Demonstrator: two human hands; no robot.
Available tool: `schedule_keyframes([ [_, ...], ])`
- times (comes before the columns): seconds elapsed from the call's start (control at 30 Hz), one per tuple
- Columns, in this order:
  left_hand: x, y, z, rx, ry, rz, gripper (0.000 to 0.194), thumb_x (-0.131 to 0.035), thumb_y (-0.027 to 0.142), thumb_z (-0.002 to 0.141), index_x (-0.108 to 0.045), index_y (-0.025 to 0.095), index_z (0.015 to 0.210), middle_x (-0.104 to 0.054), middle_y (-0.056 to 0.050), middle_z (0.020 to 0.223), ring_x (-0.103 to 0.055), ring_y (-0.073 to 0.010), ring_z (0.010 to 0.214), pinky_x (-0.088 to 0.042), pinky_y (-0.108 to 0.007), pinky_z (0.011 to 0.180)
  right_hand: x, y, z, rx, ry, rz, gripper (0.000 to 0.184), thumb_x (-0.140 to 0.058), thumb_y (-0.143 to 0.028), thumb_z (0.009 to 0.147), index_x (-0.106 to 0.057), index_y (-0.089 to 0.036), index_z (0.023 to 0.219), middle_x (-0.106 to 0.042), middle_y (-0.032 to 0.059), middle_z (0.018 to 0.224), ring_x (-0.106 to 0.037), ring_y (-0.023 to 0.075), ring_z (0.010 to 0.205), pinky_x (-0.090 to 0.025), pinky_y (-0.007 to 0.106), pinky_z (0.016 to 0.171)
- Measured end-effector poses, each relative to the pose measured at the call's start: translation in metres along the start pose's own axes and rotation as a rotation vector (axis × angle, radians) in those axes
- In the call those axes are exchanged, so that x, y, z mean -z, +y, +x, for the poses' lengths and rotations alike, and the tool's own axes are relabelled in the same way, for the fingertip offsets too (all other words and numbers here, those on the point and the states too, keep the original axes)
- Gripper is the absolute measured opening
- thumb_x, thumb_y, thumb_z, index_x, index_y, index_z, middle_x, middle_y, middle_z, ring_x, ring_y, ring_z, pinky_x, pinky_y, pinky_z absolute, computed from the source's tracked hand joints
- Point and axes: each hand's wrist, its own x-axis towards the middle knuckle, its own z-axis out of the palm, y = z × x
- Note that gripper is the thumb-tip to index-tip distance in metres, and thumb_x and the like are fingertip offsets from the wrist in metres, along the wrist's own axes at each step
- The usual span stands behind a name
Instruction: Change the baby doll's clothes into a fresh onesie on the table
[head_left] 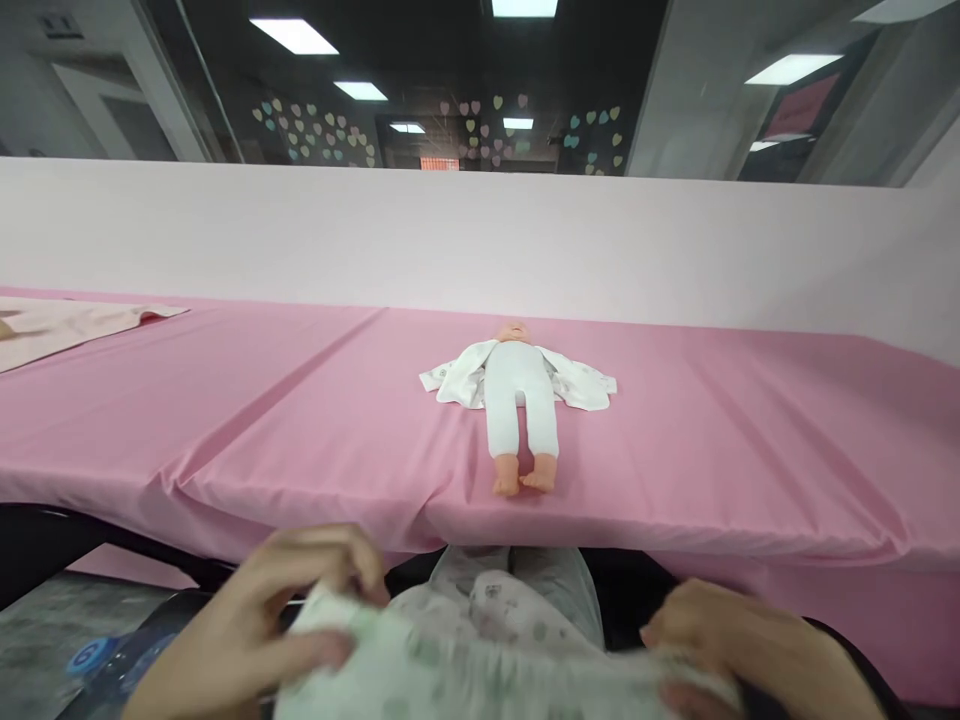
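Low in the head view, my left hand point(300, 610) is pinched on one end of a gathered, elastic-looking waistband. My right hand point(739, 640) grips the other end, a little blurred. Between them stretches a small pair of pale printed baby pants point(465, 670), partly cut off by the bottom edge and lying over my lap. Beyond my hands, a baby doll point(520, 385) lies on its back on the pink-covered table, bare feet toward me. It has a white cloth body, and an open white baby top point(581, 383) is spread under it with sleeves out to both sides.
A pink cloth point(300, 430) with creases covers the table. At the far left lies a light peach cloth point(67, 322). Behind the table rises a low white wall point(450, 240) with dark glass above. A bottle with a blue cap point(91, 655) is at lower left.
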Motion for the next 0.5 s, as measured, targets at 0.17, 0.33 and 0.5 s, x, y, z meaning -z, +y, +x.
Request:
schedule_keyframes([
  [0.17, -0.083, 0.001, 0.044, 0.543, 0.256, -0.360, 0.030, -0.068, 0.039, 0.067, -0.049, 0.015, 0.061, -0.044, 0.006, 0.049, -0.039, -0.0064, 0.044, -0.030, -0.016, 0.041, -0.071, 0.012, 0.022, -0.426, 0.371, -0.183, 0.044, -0.052, -0.044, 0.084, -0.042, -0.018, 0.050, -0.035, -0.0041, 0.045, -0.032, 0.0069, 0.041, -0.030, 0.020, 0.041],
  [0.33, -0.146, 0.037, 0.037, 0.300, 0.157, -0.896, 0.026, -0.074, 0.024, 0.063, -0.051, 0.015, 0.072, -0.058, -0.001, 0.068, -0.055, -0.0110, 0.062, -0.044, -0.020, 0.056, -0.117, -0.027, 0.023, -0.208, 0.338, 0.136, 0.020, -0.052, -0.031, 0.085, -0.050, -0.018, 0.070, -0.052, 0.0010, 0.066, -0.050, 0.0102, 0.058, -0.042, 0.020, 0.052],
  [0.5, -0.146, 0.044, 0.012, 0.122, 0.013, -1.065, 0.042, -0.060, 0.020, 0.081, -0.050, 0.022, 0.122, -0.059, -0.012, 0.115, -0.058, -0.0218, 0.107, -0.046, -0.035, 0.092, -0.115, -0.041, 0.012, -0.334, 0.337, 0.284, 0.032, -0.059, -0.031, 0.080, -0.049, -0.018, 0.108, -0.059, 0.0083, 0.093, -0.060, 0.0157, 0.076, -0.052, 0.025, 0.061],
])
